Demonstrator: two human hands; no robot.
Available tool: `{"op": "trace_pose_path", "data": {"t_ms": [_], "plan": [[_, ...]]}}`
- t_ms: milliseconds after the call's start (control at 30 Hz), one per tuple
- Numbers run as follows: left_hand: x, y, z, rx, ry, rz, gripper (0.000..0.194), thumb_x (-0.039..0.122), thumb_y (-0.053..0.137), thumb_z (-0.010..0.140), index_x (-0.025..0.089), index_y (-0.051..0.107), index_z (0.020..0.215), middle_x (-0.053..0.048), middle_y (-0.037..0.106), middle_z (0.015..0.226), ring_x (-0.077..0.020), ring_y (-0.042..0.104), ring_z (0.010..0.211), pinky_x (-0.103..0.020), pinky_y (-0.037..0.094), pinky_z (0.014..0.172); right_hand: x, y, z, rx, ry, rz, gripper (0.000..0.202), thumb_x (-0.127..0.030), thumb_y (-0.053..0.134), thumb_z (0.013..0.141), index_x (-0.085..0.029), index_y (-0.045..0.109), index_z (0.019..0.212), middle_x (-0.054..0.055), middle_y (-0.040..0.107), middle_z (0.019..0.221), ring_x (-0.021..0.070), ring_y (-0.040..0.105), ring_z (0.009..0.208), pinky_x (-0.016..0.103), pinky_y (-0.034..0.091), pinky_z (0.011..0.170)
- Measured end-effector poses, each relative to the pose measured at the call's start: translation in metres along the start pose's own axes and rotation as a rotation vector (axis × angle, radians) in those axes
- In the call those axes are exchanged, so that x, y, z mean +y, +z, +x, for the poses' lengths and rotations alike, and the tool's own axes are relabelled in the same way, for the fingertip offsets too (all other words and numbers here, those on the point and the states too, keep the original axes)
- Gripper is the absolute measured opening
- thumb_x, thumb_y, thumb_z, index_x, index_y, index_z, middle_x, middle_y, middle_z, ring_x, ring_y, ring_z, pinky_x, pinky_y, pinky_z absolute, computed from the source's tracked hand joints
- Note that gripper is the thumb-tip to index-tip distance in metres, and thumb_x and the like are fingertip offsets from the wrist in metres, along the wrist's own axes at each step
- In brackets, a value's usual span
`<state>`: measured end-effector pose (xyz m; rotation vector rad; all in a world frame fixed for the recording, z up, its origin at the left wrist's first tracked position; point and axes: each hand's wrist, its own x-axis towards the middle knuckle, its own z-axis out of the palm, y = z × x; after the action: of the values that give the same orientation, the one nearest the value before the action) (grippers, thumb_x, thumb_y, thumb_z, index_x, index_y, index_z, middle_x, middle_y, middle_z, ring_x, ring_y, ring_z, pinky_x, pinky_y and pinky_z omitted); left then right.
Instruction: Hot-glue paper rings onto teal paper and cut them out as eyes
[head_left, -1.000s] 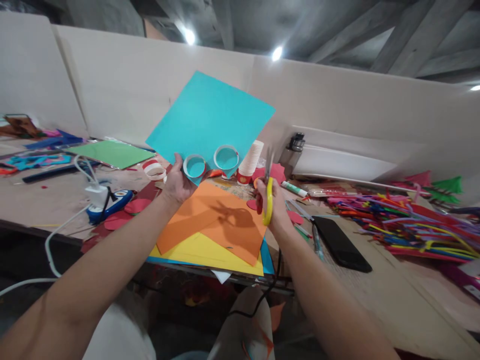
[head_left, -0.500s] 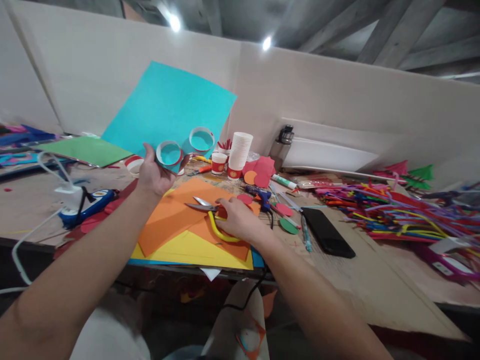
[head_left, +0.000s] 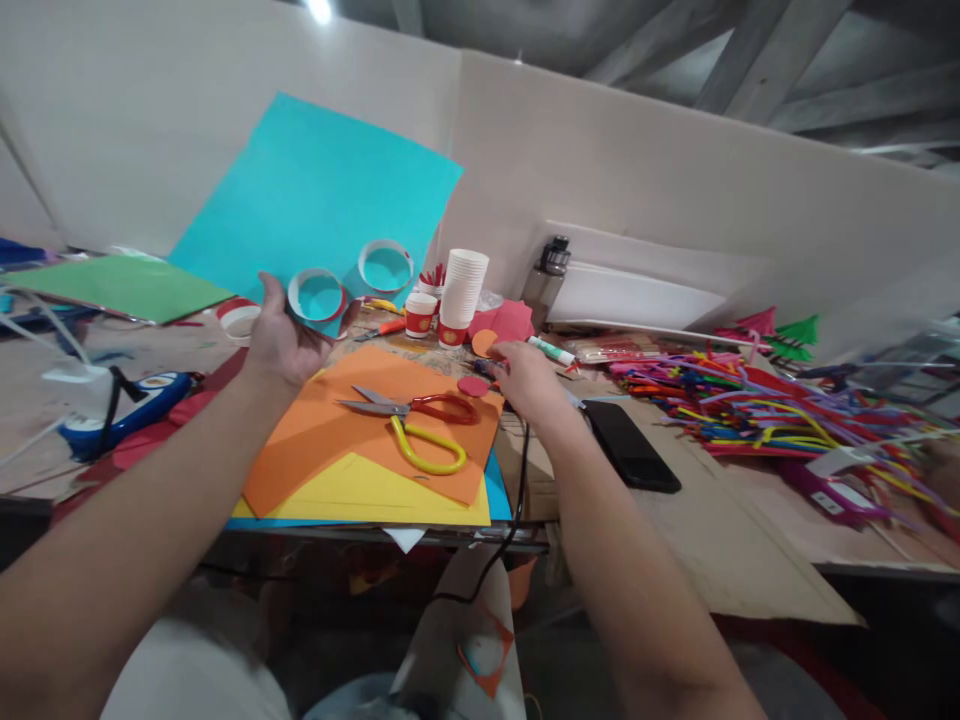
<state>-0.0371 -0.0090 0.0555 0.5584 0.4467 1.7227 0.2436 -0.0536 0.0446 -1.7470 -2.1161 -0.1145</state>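
Note:
My left hand [head_left: 285,335] holds up a large turquoise sheet [head_left: 315,180] by its near corner, palm up. Two short white cup rings sit on the sheet, one [head_left: 316,296] beside my left fingers and the other [head_left: 385,268] farther right. Over the craft items my right hand [head_left: 525,375] reaches, its fingers bent down near the glue gun, which is mostly hidden; whether they grip it I cannot tell. Scissors with one red and one yellow handle [head_left: 427,458] lie spread on orange paper [head_left: 300,450].
Stacked paper cups [head_left: 465,285] stand behind the scissors. A black phone [head_left: 630,445] lies on cardboard to the right, with many pipe cleaners [head_left: 750,400] beyond. At left are a blue tool [head_left: 124,415] and green paper [head_left: 112,285]. A bottle [head_left: 545,280] stands by the wall.
My right hand has let go of the scissors and moved right and away to the glue gun. The scissors now lie on the orange paper. My left hand still holds the turquoise sheet.

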Motion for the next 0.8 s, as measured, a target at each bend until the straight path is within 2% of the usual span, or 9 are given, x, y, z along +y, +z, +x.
{"op": "trace_pose_path", "data": {"t_ms": [100, 167, 333, 500, 633, 733, 800], "plan": [[-0.003, -0.003, 0.001, -0.020, -0.019, 0.007, 0.058, 0.064, 0.022, 0.100, 0.021, 0.061, 0.092, 0.001, 0.073, 0.081, -0.0169, 0.065, 0.092, -0.042, 0.055, 0.099, 0.003, 0.014, 0.005, -0.194, -0.033, -0.173, 0.030, -0.016, 0.053, 0.091, -0.014, 0.071, 0.116, 0.017, 0.072, 0.112, 0.0256, 0.063, 0.103, 0.033, 0.043, 0.090], [-0.005, -0.005, 0.002, -0.022, -0.040, 0.016, 0.058, 0.064, 0.023, 0.099, 0.021, 0.061, 0.091, 0.002, 0.074, 0.080, -0.0163, 0.065, 0.088, -0.042, 0.055, 0.100, 0.000, 0.025, 0.007, -0.276, -0.040, -0.232, 0.030, -0.017, 0.055, 0.091, -0.013, 0.072, 0.115, 0.019, 0.072, 0.111, 0.0275, 0.063, 0.103, 0.036, 0.041, 0.092], [-0.007, -0.006, 0.003, -0.026, -0.048, 0.014, 0.058, 0.064, 0.027, 0.099, 0.017, 0.062, 0.096, -0.002, 0.076, 0.090, -0.0210, 0.066, 0.096, -0.048, 0.055, 0.097, -0.007, 0.039, 0.011, -0.330, -0.013, -0.304, 0.026, -0.024, 0.056, 0.089, -0.012, 0.076, 0.100, 0.022, 0.072, 0.109, 0.0346, 0.059, 0.109, 0.042, 0.039, 0.092], [-0.006, -0.005, 0.003, -0.020, -0.045, -0.002, 0.057, 0.063, 0.028, 0.100, 0.016, 0.061, 0.099, -0.004, 0.075, 0.089, -0.0197, 0.068, 0.089, -0.048, 0.056, 0.095, -0.012, 0.040, 0.010, -0.313, -0.012, -0.335, 0.026, -0.016, 0.052, 0.088, -0.013, 0.076, 0.098, 0.020, 0.073, 0.106, 0.0328, 0.059, 0.114, 0.043, 0.036, 0.098], [-0.005, -0.003, 0.001, -0.013, -0.060, 0.000, 0.057, 0.062, 0.028, 0.100, 0.015, 0.060, 0.096, -0.003, 0.074, 0.082, -0.0176, 0.069, 0.082, -0.046, 0.058, 0.094, -0.015, 0.037, 0.012, -0.240, 0.072, -0.325, 0.031, -0.017, 0.045, 0.092, -0.011, 0.073, 0.104, 0.022, 0.073, 0.102, 0.0304, 0.066, 0.103, 0.037, 0.044, 0.086], [-0.006, 0.000, -0.002, -0.014, -0.067, 0.013, 0.057, 0.062, 0.026, 0.100, 0.016, 0.060, 0.094, -0.003, 0.074, 0.081, -0.0173, 0.069, 0.080, -0.043, 0.059, 0.091, -0.011, 0.032, 0.014, -0.101, 0.165, -0.241, 0.032, -0.017, 0.040, 0.094, -0.011, 0.069, 0.106, 0.021, 0.073, 0.103, 0.0287, 0.069, 0.096, 0.034, 0.047, 0.078], [-0.008, 0.000, -0.002, 0.000, -0.067, 0.035, 0.057, 0.062, 0.027, 0.100, 0.017, 0.061, 0.093, -0.003, 0.073, 0.081, -0.0167, 0.069, 0.079, -0.041, 0.059, 0.090, -0.008, 0.031, 0.015, 0.008, 0.219, -0.003, 0.027, -0.017, 0.041, 0.094, -0.015, 0.068, 0.096, 0.016, 0.073, 0.095, 0.0256, 0.070, 0.089, 0.032, 0.049, 0.075]]}}
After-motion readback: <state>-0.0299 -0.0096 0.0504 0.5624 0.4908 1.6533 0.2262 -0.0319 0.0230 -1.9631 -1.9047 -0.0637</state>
